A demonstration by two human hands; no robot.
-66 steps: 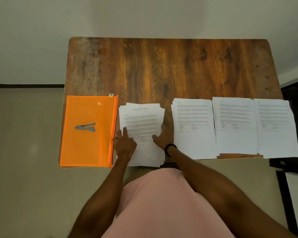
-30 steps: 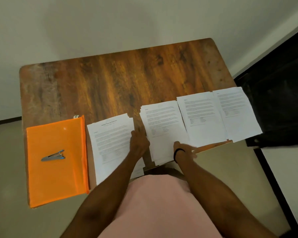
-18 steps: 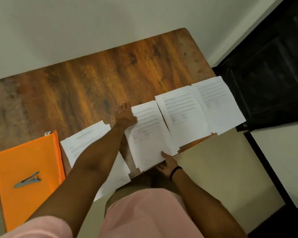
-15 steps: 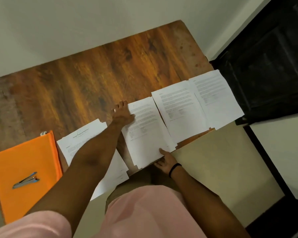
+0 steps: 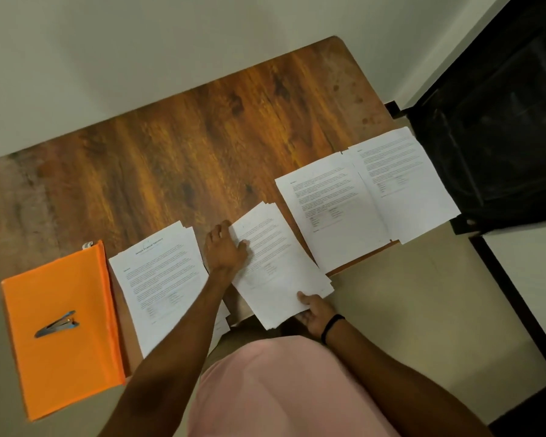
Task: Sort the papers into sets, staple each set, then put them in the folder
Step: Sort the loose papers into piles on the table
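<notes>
I see the tilted paper stack (image 5: 278, 266) overhanging the table's (image 5: 202, 137) near edge. The left hand (image 5: 224, 250) grips its far-left corner, thumb on top. The right hand (image 5: 316, 313) pinches the near edge, fingers underneath. Bare wood lies open beyond.

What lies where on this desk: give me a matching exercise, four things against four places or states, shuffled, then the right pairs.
Things:
1. stapler
2. orange folder
3. second paper stack from the left
4. black wristband

Places or states:
A. on the right wrist
B. at the left end of the table
C. lying on the folder
D. held by the left hand and right hand

Pairs: 1-C, 2-B, 3-D, 4-A.
</notes>
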